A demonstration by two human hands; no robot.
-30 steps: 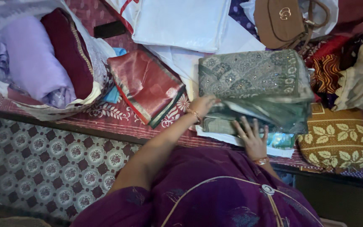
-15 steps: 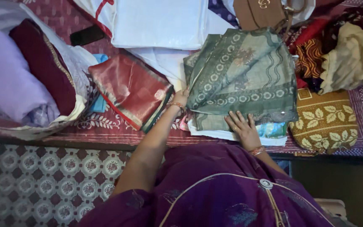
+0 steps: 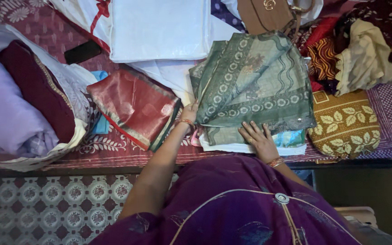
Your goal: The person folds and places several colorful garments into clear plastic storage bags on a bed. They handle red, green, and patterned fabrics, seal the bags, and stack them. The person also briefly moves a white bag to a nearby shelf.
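You're mid-fold on the green patterned sari (image 3: pixel 255 86): your left hand (image 3: pixel 189 112) pinches its left edge, and your right hand (image 3: pixel 258 139) lies open and flat on its lower layers. It sits on a stack of folded cloth at the bed's edge (beside a red sari (image 3: pixel 132 106)). Next, I judge, you square the edges.

A flat, square white fabric package (image 3: pixel 159 28) lies at the bed's far edge, over a white bag with red trim (image 3: pixel 85 16). Beside them, a black phone (image 3: pixel 82 51) lies with its screen dark. A clear plastic bag (image 3: pixel 66 79) holding folded cloth sits at the left edge.
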